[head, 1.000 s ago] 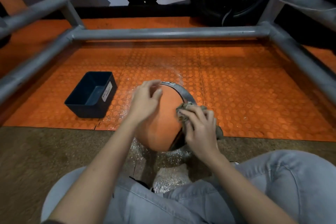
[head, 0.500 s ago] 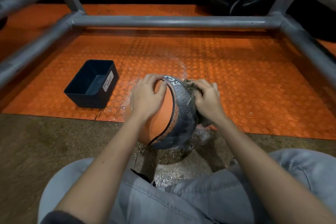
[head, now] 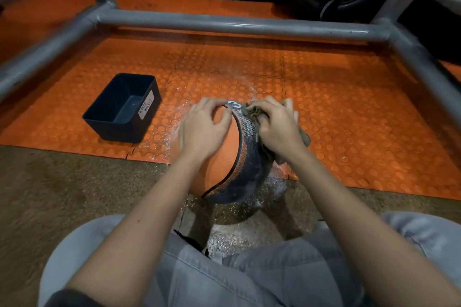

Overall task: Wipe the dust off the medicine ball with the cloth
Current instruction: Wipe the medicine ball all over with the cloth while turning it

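Medicine ball (head: 225,174) resting at the near edge of the orange studded mat (head: 349,119), white dust (head: 275,183) scattered around its base. The left hand (head: 202,129) cups the orange panel (head: 214,164) to steady it, while the right hand (head: 277,129) clamps the bunched cloth (head: 303,136) against the textured black band (head: 249,154). Firm strokes along that band, with the left hand turning the ball, should reach every panel.
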Motion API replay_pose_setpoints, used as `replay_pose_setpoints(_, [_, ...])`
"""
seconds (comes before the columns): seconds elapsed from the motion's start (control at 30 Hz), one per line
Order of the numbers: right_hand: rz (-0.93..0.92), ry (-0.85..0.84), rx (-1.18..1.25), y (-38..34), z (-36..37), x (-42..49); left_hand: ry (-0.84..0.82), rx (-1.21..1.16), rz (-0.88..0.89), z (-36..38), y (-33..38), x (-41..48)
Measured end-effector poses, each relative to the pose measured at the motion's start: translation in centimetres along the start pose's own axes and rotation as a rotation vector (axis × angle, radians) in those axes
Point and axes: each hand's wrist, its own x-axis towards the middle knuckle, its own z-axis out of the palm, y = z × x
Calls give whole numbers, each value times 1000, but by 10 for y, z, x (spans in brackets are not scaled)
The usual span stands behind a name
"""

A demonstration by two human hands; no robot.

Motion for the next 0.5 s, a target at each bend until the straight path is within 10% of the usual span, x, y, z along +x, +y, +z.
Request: replay_pose_setpoints(0.5, [-73, -34, -82, -6, 2, 8, 1, -38, -5, -2, 1, 0])
